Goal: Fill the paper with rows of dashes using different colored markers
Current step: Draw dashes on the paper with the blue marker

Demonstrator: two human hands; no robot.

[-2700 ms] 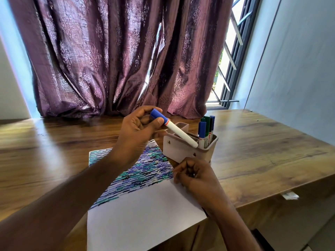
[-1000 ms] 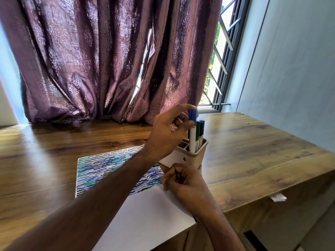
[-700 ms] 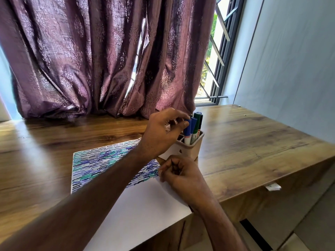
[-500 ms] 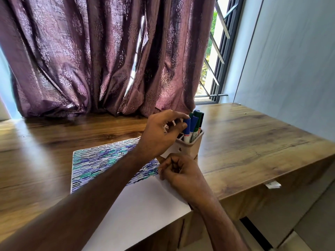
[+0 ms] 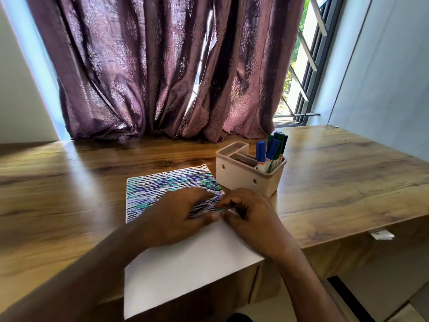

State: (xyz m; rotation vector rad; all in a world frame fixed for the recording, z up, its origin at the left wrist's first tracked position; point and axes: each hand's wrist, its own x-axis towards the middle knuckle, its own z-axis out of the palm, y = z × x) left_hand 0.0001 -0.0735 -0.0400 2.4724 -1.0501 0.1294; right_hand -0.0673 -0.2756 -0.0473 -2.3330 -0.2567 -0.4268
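A white paper [image 5: 185,263] lies on the wooden table [image 5: 336,182], with its near edge hanging over the table's front. Its far half carries dense rows of blue, green and black dashes [image 5: 157,189]. My left hand [image 5: 176,217] rests palm down on the paper at the lowest rows and holds nothing. My right hand [image 5: 253,219] is curled on the paper's right edge, and its fingertips touch the left hand's. Whether it holds anything is hidden. A beige holder [image 5: 246,180] just behind the hands holds several blue and green markers [image 5: 269,152].
A purple curtain [image 5: 162,66] hangs along the table's far edge. A barred window [image 5: 301,77] shows at its right, beside a grey wall. A small white scrap [image 5: 380,235] sticks out under the table's front right edge.
My left hand put the blue marker into the holder, let go and came down onto the paper beside the right hand. The right hand stayed curled on the paper.
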